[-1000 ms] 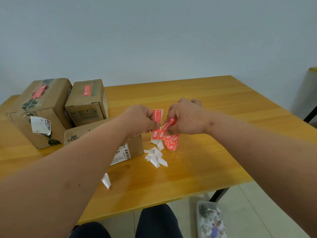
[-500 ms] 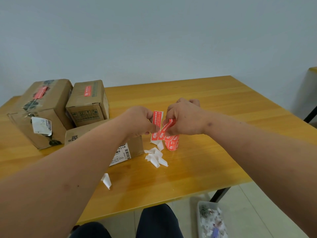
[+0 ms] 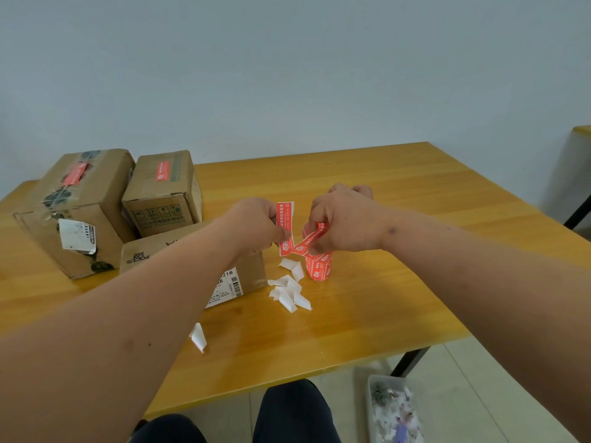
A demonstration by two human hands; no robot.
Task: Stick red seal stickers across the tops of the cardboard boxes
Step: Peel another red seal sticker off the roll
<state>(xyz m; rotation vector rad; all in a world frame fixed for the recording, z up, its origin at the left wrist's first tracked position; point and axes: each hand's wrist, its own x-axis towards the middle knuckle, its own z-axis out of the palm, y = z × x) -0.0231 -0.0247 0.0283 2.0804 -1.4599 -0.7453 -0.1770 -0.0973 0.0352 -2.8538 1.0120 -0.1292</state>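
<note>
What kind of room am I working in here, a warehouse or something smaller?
Probably a small office or back room used for packing, not a warehouse: one wooden table against a plain bare wall, three cardboard boxes, and a roll of red seal stickers.

left hand (image 3: pixel 256 230) | edged left | sticker (image 3: pixel 285 227) peeled further from roll (image 3: pixel 318 265)

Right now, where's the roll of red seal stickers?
In the head view, the sticker roll stands on the table just under the right hand, right of the white backing scraps and the nearest cardboard box.
</note>
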